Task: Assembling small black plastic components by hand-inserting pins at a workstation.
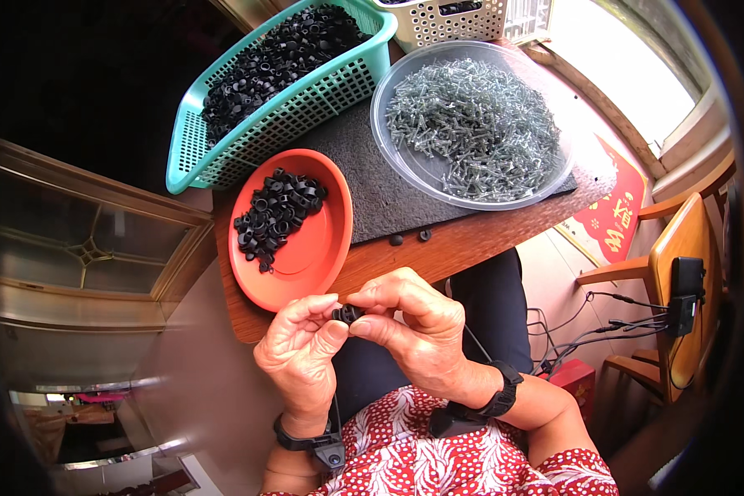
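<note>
A small black ring-like plastic part (348, 313) is pinched between the fingertips of both hands, in front of the table's near edge. My left hand (299, 351) grips it from the left with thumb and forefinger. From the right, my right hand (422, 335) closes thumb and fingertips on the same part; its finer shape is partly covered. Just beyond my hands, a shallow orange bowl (312, 260) holds a heap of black ring-like parts (279, 208). Two loose black pieces (411, 238) lie at the table edge, right of the bowl.
A teal basket (318, 97) full of black parts stands far left. A clear round basin (382, 169) holds many thin, shiny screw-like pieces, partly over a dark mat (360, 186) on the wooden table (372, 263). At right are a wooden chair (674, 236) and black cables (591, 331).
</note>
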A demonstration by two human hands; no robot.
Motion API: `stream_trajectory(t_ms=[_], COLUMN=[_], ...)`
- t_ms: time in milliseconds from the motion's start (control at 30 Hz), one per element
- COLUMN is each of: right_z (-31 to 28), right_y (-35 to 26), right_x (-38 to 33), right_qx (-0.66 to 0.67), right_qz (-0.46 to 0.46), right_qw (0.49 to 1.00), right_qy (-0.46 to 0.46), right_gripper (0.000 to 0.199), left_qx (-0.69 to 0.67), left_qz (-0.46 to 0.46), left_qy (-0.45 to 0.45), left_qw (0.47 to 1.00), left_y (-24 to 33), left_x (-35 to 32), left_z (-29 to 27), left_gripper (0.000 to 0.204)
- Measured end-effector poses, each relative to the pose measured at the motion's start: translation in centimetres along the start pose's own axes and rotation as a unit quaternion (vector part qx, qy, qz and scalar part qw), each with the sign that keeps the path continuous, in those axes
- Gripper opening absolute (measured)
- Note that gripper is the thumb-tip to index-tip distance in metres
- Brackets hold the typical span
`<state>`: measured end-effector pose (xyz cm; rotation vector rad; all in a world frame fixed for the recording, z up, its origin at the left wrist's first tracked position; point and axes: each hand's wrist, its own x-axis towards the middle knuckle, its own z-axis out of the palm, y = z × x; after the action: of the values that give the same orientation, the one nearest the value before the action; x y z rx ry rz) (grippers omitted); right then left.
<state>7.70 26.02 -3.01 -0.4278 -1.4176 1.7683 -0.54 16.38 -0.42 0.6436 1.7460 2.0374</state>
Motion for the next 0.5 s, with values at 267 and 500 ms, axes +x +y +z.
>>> stream_trajectory(t_ms=[267,500], right_z=[-0.2,-0.47], right_y=[0.47,0.89], right_x=[-0.28,-0.33], right_qx=[0.042,0.095], right_qz=[0.034,0.071], right_qw=[0.998,0.992], right_qy=[-0.01,-0.029], right_gripper=[0.023,0.024], left_qx=[0.03,0.077], left_qz=[0.043,0.069], left_qy=[-0.026,-0.052], left_qw=[0.998,0.993], left_y=[-0.42,-0.78], left_x=[-0.04,0.04], left_z=[-0.01,-0.57], left_gripper=[0.027,0.024])
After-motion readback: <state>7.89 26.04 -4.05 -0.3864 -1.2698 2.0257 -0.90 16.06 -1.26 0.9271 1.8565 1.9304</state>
